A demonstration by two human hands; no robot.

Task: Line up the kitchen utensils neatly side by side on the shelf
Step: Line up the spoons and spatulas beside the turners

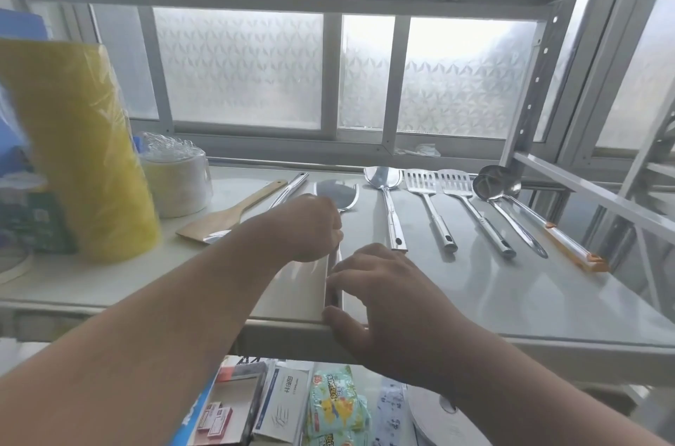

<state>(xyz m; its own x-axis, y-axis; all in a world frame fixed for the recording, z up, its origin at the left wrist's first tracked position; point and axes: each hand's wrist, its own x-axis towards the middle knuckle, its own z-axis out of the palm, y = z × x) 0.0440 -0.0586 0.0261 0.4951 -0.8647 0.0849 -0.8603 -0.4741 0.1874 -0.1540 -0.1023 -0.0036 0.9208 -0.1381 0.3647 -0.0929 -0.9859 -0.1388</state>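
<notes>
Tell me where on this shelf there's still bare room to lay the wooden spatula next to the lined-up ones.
Bare shelf runs along the front edge, below the handles. The gap between the yellow roll and the left hand holds the wooden spatula itself. The right side is crowded: spoon, two slotted turners, two ladles.

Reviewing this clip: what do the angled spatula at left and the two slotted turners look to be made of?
The pale tan flat spatula looks like unfinished wood or bamboo: matte, no glare. The two shiny slotted turners look like polished steel: mirror-like highlights, tubular handles.
</notes>
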